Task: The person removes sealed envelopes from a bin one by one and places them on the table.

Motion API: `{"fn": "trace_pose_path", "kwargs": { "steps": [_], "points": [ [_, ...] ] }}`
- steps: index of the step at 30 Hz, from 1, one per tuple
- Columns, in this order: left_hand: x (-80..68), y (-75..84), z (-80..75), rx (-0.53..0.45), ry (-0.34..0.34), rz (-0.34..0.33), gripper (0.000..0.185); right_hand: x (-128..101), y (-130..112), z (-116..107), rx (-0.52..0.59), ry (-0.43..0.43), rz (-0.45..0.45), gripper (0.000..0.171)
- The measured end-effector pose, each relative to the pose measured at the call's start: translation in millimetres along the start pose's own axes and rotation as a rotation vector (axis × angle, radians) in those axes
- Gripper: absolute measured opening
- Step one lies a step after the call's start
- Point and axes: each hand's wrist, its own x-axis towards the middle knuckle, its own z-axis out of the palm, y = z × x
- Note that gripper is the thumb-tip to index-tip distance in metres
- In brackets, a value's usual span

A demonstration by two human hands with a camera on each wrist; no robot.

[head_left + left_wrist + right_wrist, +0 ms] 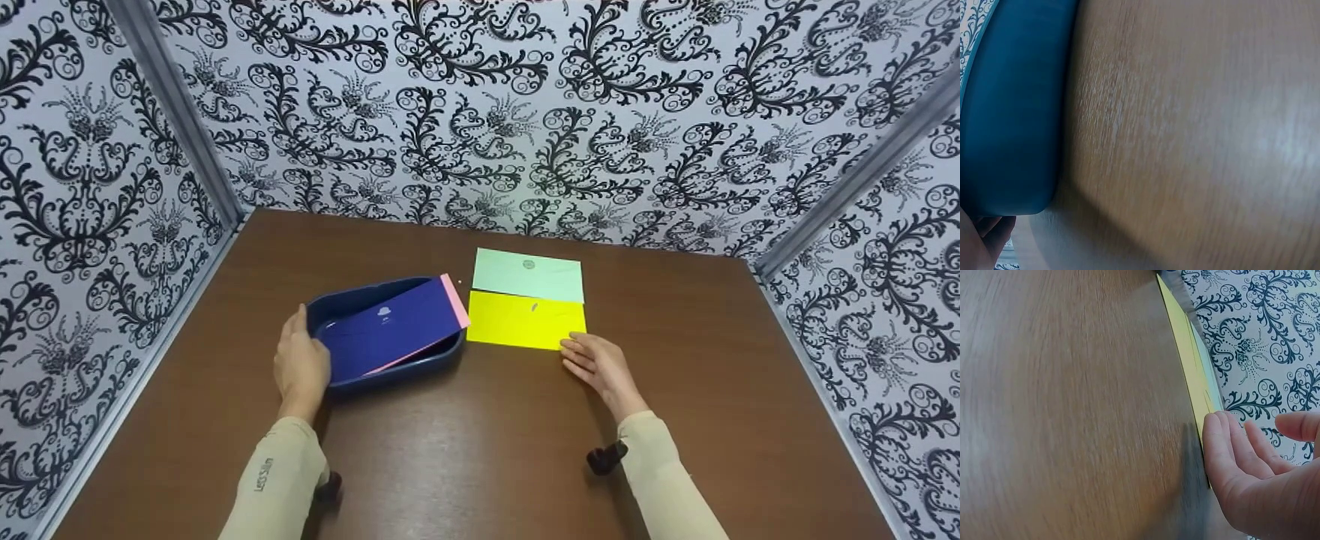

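A dark blue plastic tub (pixel 420 366) stands at the left of the table, my left hand (pixel 301 364) gripping its left end. The left wrist view shows the tub's outer wall (pixel 1013 112) with a few fingers at its lower end. Inside lies a dark blue envelope (pixel 397 322) over a pink one (pixel 454 301), slanting, with their right ends over the rim. My right hand (pixel 600 366) touches the near right corner of a yellow envelope (pixel 517 321). Its fingers are nearly straight and the thumb stands apart in the right wrist view.
A mint green envelope (pixel 529 271) lies just behind the yellow one. The brown wooden table (pixel 480 457) is bounded by patterned walls (pixel 480 135) at the back and both sides, with grey metal posts (pixel 180 112) at the corners.
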Motion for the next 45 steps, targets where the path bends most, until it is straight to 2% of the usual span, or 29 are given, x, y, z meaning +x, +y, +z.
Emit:
{"fn": "trace_pose_path", "kwargs": {
  "steps": [18,26,33,45],
  "points": [
    [1.2,-0.7,0.0,-0.006,-0.001,-0.002,0.061,0,-2,13,0.002,-0.032,-0.001,0.045],
    [1.2,-0.4,-0.5,-0.007,-0.006,-0.003,0.061,-2,-3,21,0.026,-0.017,0.01,0.041],
    [0.9,1.3,-1.9,0.019,-0.029,-0.012,0.063,-3,-4,30,-0.035,-0.043,0.004,0.043],
    [0.8,1.1,-0.8,0.009,-0.012,-0.01,0.062,-6,-9,50,-0.038,-0.08,-0.001,0.038]
  ]
}}
